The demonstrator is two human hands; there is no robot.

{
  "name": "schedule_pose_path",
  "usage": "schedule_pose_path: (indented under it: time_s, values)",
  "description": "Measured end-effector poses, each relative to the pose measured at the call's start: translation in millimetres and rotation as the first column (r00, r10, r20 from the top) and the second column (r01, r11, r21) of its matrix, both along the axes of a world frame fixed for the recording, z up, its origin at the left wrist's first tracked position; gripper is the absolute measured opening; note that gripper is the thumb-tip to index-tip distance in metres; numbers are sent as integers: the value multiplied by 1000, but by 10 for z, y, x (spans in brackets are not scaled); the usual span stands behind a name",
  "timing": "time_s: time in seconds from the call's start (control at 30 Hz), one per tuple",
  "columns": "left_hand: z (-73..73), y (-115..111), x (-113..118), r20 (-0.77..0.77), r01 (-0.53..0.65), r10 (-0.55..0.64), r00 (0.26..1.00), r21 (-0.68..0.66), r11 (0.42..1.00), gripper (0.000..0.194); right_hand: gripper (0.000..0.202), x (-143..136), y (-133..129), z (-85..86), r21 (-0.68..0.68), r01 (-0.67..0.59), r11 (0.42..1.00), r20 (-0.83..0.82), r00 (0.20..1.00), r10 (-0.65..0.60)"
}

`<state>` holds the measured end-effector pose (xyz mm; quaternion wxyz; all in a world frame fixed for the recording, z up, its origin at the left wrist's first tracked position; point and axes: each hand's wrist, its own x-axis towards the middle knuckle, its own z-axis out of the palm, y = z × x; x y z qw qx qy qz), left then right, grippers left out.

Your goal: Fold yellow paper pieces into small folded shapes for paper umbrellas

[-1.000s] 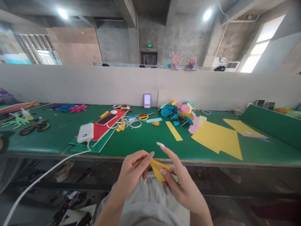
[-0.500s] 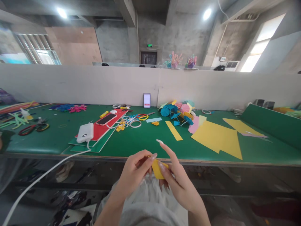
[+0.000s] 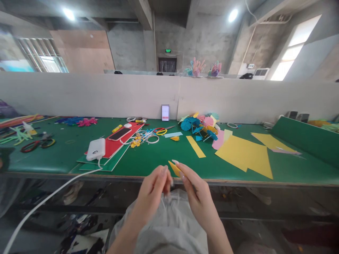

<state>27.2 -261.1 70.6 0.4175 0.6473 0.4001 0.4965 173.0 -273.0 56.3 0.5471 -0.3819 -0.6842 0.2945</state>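
Between the thumb and fingers of my right hand (image 3: 194, 183) is a small piece of folded yellow paper (image 3: 174, 169), tilted and seen partly edge-on over the table's front edge. My left hand (image 3: 156, 185) is just to its left, apart from the paper. Its fingers are curled in against the thumb, slightly blurred, and I see nothing in them. Ahead on the green table (image 3: 148, 158) lie a yellow paper strip (image 3: 196, 146), a small orange folded paper piece (image 3: 174, 138) and a light blue strip (image 3: 173, 134).
Scissors (image 3: 161, 131) lie beyond the strips. Paper umbrellas (image 3: 198, 125) are heaped at the back, with large yellow sheets (image 3: 245, 155) to the right. Left are a white power bank (image 3: 95, 149) with a cable, a phone (image 3: 120, 134) and red boards (image 3: 112, 147). A lit phone (image 3: 165, 113) leans on the partition.
My left hand has let go of the yellow paper and drawn slightly away. My right hand has raised and turned the paper, and its outstretched index finger has come down onto it.
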Motion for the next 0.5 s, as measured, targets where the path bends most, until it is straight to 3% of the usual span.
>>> schedule_pose_path:
  time_s: [0.13, 0.27, 0.37, 0.5]
  values:
    - [-48, -35, 73, 5, -72, 73, 997, -36, 997, 38, 42, -18, -73, 52, -66, -156, 986, 58, 985, 160]
    - [8, -4, 96, 95, -92, 104, 990, -130, 987, 43, 63, 1, -110, 37, -98, -242, 965, 177, 950, 256]
    - [52, 31, 69, 171, -45, 85, 982, -224, 973, 41, 66, -8, -99, 17, -108, -270, 957, 213, 934, 287]
    - [27, 66, 14, 158, -75, 107, 982, -193, 978, 35, 59, -35, -104, 39, -136, -261, 956, 165, 945, 281]
